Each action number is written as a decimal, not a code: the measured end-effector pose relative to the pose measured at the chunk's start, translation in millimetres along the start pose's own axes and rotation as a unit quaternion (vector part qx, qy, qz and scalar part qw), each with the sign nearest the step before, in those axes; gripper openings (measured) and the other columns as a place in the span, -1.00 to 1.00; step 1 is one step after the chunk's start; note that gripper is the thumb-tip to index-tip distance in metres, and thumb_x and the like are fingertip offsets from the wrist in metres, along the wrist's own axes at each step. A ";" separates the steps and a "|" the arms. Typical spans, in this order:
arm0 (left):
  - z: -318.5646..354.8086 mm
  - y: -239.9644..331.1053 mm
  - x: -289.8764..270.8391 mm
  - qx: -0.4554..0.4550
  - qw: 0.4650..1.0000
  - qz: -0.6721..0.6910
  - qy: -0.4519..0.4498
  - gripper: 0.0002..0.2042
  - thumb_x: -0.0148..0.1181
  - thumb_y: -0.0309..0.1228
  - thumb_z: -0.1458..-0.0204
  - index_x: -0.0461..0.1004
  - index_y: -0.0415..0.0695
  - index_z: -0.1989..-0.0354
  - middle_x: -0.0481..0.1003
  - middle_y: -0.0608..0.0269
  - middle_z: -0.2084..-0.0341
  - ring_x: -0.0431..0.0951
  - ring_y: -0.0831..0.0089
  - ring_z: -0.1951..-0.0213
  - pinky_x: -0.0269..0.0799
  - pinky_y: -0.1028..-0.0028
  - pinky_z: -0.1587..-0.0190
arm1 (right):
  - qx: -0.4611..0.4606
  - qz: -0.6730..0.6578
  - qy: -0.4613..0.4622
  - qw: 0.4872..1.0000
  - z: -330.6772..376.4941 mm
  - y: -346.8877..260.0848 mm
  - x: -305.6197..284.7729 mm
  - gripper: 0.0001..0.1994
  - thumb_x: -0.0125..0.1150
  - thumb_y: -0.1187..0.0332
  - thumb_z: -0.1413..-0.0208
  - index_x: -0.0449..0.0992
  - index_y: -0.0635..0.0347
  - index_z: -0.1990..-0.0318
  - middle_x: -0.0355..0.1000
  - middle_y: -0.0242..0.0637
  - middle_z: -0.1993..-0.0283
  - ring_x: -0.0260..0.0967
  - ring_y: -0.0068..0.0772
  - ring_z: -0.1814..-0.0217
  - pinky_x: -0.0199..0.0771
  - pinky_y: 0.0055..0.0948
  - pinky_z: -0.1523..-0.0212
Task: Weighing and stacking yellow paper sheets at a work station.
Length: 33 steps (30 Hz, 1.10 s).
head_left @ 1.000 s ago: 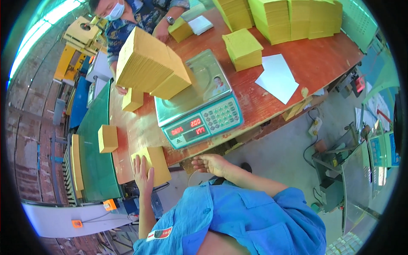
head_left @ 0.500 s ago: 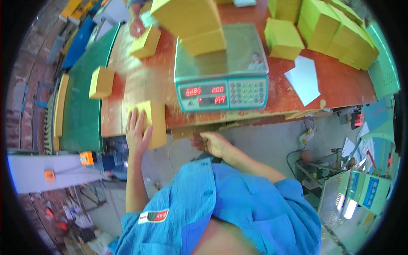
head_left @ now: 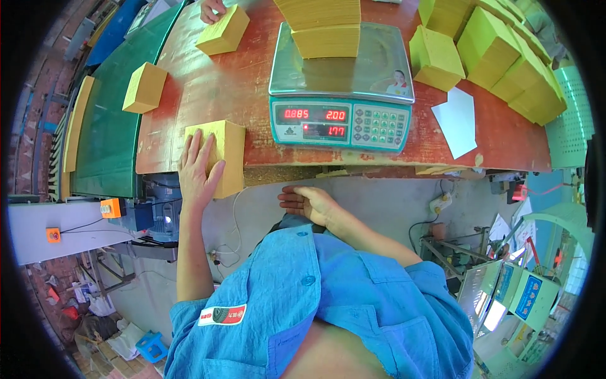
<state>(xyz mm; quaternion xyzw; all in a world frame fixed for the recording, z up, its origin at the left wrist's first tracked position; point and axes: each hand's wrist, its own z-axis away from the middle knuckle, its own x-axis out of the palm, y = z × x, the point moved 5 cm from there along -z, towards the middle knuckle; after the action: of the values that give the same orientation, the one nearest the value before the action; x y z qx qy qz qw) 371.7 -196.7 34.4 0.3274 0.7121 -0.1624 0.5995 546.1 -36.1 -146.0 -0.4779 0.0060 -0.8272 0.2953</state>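
My left hand [head_left: 199,172] lies flat, fingers spread, on top of a yellow paper stack [head_left: 231,158] at the table's near edge. Its thumb reaches over toward the stack's near side. My right hand [head_left: 310,203] is held in the air just in front of the table edge, fingers stretched out, holding nothing. Beyond it, a teal digital scale [head_left: 341,124] with lit red digits stands on the table. A taller yellow paper stack [head_left: 325,28] rests on the scale's metal plate, its upper end cut off by the view.
Another person's hand [head_left: 212,10] touches a yellow block [head_left: 223,30] at the far left. Another block [head_left: 145,88] sits by the green belt [head_left: 104,142]. Several yellow stacks [head_left: 489,47] crowd the right, near white paper [head_left: 456,123] on the reddish table [head_left: 189,82].
The whole view has shifted, so the table and scale appear higher up. My left hand stays on the same stack. My right hand remains in front of the table edge.
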 end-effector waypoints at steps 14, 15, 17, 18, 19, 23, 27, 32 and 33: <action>3.7 -2.2 -3.0 -0.026 1.000 0.010 0.014 -0.42 0.17 -0.10 0.02 0.32 0.09 -0.24 0.11 0.18 -0.34 0.05 0.13 -0.36 -0.03 -0.01 -0.30 | -0.001 -0.007 -0.003 1.000 -0.2 3.6 1.6 -0.67 -0.12 0.29 -0.28 0.35 0.29 -0.08 0.43 -0.08 -0.06 0.40 -0.16 -0.08 0.41 -0.25 -0.03; 4.2 -2.8 -4.1 -0.017 1.000 0.020 0.018 -0.42 0.17 -0.10 0.02 0.32 0.09 -0.24 0.11 0.18 -0.34 0.05 0.12 -0.35 -0.02 -0.01 -0.30 | 0.002 0.003 -0.010 1.000 -2.4 2.8 4.2 -0.67 -0.12 0.29 -0.28 0.35 0.29 -0.08 0.43 -0.08 -0.06 0.40 -0.16 -0.08 0.41 -0.25 -0.03; 4.0 -3.5 -5.9 -0.021 0.999 0.028 0.029 -0.42 0.16 -0.08 0.01 0.32 0.08 -0.23 0.11 0.17 -0.33 0.05 0.11 -0.35 -0.03 0.01 -0.30 | -0.003 0.010 -0.004 1.000 -0.3 -0.1 5.6 -0.67 -0.13 0.29 -0.28 0.36 0.29 -0.08 0.43 -0.06 -0.06 0.39 -0.13 -0.09 0.40 -0.23 -0.04; 5.8 -3.1 -6.6 -0.025 0.999 0.020 0.023 -0.42 0.15 -0.07 0.01 0.33 0.08 -0.23 0.12 0.16 -0.33 0.05 0.10 -0.35 -0.03 0.02 -0.30 | -0.005 0.009 -0.013 1.000 -3.4 2.5 3.0 -0.67 -0.13 0.29 -0.29 0.37 0.30 -0.07 0.43 -0.05 -0.06 0.40 -0.13 -0.08 0.41 -0.23 -0.03; 4.5 -2.4 -6.5 -0.026 0.999 0.013 0.018 -0.42 0.15 -0.05 0.00 0.33 0.07 -0.23 0.12 0.15 -0.33 0.05 0.10 -0.35 -0.04 0.02 -0.30 | -0.008 0.016 -0.015 1.000 -4.7 1.8 2.8 -0.67 -0.13 0.29 -0.29 0.37 0.30 -0.07 0.43 -0.05 -0.06 0.40 -0.13 -0.08 0.41 -0.23 -0.03; 5.7 -1.4 -8.3 -0.033 0.999 0.012 0.013 -0.42 0.14 -0.05 0.01 0.33 0.06 -0.22 0.14 0.14 -0.32 0.05 0.10 -0.35 -0.06 0.03 -0.31 | 0.003 0.009 -0.018 1.000 -9.4 3.6 0.4 -0.68 -0.11 0.28 -0.29 0.39 0.28 -0.06 0.44 -0.04 -0.04 0.41 -0.11 -0.06 0.42 -0.22 -0.02; 5.9 -2.9 -8.5 -0.032 0.999 0.013 0.024 -0.42 0.15 -0.06 0.02 0.34 0.05 -0.21 0.14 0.13 -0.32 0.05 0.10 -0.35 -0.06 0.04 -0.31 | 0.009 0.003 -0.018 1.000 -8.4 -0.3 2.2 -0.67 -0.09 0.28 -0.28 0.37 0.32 -0.07 0.42 -0.02 -0.07 0.40 -0.11 -0.07 0.43 -0.21 -0.03; 5.5 -3.8 -7.6 -0.032 0.999 0.014 0.019 -0.42 0.15 -0.05 0.03 0.35 0.04 -0.21 0.15 0.12 -0.31 0.06 0.10 -0.35 -0.06 0.07 -0.32 | 0.011 -0.001 -0.019 1.000 -10.9 -2.0 -0.9 -0.66 -0.10 0.29 -0.28 0.35 0.33 -0.09 0.41 0.00 -0.08 0.39 -0.11 -0.08 0.42 -0.21 -0.05; 4.7 -3.9 -7.7 -0.030 0.999 0.016 0.024 -0.42 0.15 -0.05 0.03 0.35 0.04 -0.21 0.15 0.12 -0.31 0.06 0.10 -0.35 -0.06 0.07 -0.32 | 0.006 0.002 -0.019 1.000 -11.8 -3.6 -1.3 -0.66 -0.10 0.29 -0.28 0.35 0.33 -0.09 0.41 0.00 -0.08 0.39 -0.11 -0.08 0.42 -0.21 -0.05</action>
<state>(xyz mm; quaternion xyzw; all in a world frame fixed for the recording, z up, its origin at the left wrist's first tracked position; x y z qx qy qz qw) 373.1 -204.6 40.1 0.3245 0.7254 -0.1240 0.5943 535.5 -35.7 -152.4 -0.4915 -0.0031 -0.8176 0.3000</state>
